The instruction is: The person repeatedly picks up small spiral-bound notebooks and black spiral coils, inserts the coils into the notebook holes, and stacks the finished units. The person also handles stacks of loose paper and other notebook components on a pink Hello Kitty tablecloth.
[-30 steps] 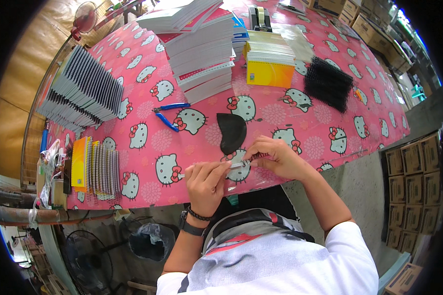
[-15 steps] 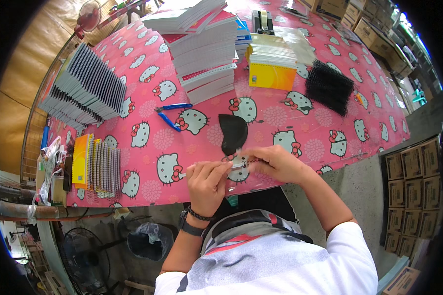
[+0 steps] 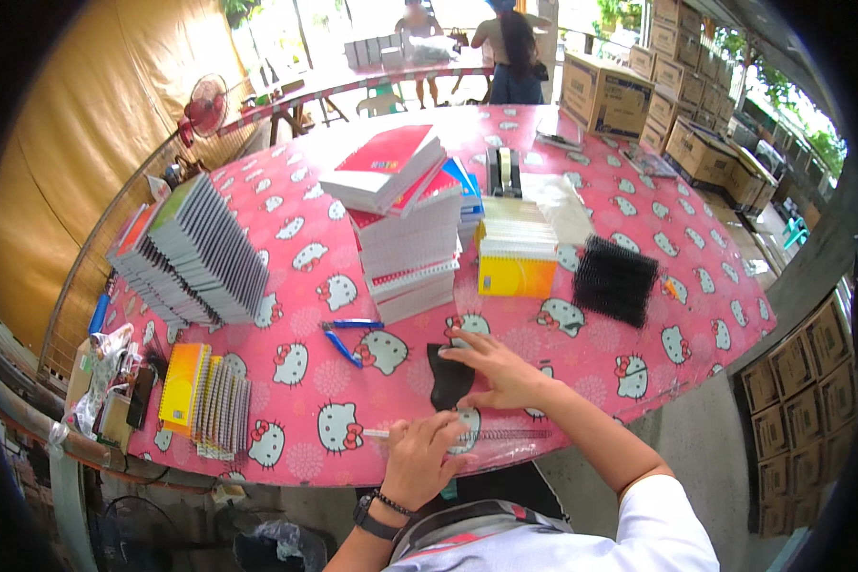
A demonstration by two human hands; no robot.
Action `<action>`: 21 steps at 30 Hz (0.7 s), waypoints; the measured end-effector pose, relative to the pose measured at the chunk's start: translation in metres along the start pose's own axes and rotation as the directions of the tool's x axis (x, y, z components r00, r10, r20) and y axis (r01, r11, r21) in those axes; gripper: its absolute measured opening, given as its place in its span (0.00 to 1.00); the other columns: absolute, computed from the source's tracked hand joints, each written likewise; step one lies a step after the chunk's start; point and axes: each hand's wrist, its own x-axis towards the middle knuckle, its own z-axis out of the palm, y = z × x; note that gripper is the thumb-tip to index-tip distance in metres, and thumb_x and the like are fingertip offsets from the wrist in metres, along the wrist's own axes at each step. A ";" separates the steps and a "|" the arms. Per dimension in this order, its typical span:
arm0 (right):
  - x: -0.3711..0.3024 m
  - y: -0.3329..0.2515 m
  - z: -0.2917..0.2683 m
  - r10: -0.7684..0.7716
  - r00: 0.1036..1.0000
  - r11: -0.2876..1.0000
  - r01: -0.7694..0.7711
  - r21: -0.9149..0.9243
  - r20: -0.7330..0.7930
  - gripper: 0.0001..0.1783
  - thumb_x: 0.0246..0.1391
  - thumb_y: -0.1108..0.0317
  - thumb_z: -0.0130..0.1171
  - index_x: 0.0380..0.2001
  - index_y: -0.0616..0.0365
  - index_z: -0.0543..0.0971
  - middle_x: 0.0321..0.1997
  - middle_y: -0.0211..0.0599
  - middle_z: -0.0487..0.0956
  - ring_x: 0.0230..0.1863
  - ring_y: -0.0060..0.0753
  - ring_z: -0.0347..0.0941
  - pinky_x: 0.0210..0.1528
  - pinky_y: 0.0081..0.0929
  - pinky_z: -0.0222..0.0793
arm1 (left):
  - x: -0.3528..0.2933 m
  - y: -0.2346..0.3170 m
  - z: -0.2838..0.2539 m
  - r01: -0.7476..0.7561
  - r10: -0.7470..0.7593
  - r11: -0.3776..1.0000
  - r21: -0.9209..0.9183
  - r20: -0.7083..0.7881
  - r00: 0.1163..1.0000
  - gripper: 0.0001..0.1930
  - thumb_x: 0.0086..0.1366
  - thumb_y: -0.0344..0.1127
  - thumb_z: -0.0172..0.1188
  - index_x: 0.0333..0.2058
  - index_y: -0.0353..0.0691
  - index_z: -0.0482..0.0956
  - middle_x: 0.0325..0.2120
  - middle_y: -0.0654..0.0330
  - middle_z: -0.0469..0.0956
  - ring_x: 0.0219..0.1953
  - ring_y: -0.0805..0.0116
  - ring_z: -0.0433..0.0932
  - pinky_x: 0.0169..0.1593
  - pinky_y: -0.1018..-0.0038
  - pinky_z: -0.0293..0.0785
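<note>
My left hand [image 3: 419, 459] is closed at the near table edge, fingers curled round a thin white strip [image 3: 377, 434] that pokes out on its left. To its right a dark spiral coil [image 3: 513, 435] stretches along the table edge; the hand hides whether it joins the strip. My right hand [image 3: 500, 374] reaches over a flat black piece [image 3: 448, 383], with thumb and fingers apart around its right side and fingertips at its upper edge. Blue-handled cutters [image 3: 343, 345] lie left of the black piece.
Beyond my hands rise a tall stack of red-covered notebooks [image 3: 410, 248], yellow notebooks [image 3: 517, 272], a tape dispenser [image 3: 503, 173] and a pile of black coils [image 3: 615, 281]. Bound notebooks [image 3: 200, 262] and yellow spiral notebooks [image 3: 186, 386] stand left. Two people [image 3: 513, 52] are behind.
My right hand has left the coil and moved to the black piece. My left hand stays on the white strip. The view has tilted up, showing the far tables and people.
</note>
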 end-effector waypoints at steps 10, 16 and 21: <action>0.025 0.013 0.018 -0.002 0.983 0.977 0.042 -0.207 0.186 0.44 0.30 0.50 0.71 0.54 0.52 0.69 0.56 0.53 0.65 0.56 0.56 0.62 0.57 0.49 0.62 | -0.007 -0.008 0.003 -0.008 0.007 1.000 0.020 0.073 0.997 0.08 0.56 0.42 0.61 0.34 0.49 0.78 0.32 0.65 0.78 0.38 0.67 0.76 0.57 0.56 0.53; 0.011 0.006 0.025 0.020 0.998 0.978 -0.006 -0.208 0.066 0.42 0.33 0.47 0.70 0.53 0.53 0.70 0.54 0.56 0.66 0.55 0.59 0.62 0.58 0.46 0.61 | -0.002 -0.001 -0.004 0.004 -0.005 1.000 0.017 0.021 1.000 0.08 0.56 0.42 0.61 0.34 0.49 0.79 0.34 0.67 0.77 0.41 0.68 0.75 0.59 0.55 0.49; 0.003 -0.001 0.027 0.099 0.995 0.992 -0.098 -0.076 0.006 0.38 0.37 0.47 0.70 0.51 0.53 0.73 0.53 0.56 0.68 0.54 0.58 0.63 0.57 0.46 0.61 | -0.010 -0.018 0.005 -0.047 0.041 0.995 0.083 0.075 0.996 0.11 0.52 0.46 0.65 0.31 0.49 0.79 0.32 0.67 0.76 0.42 0.68 0.74 0.59 0.55 0.48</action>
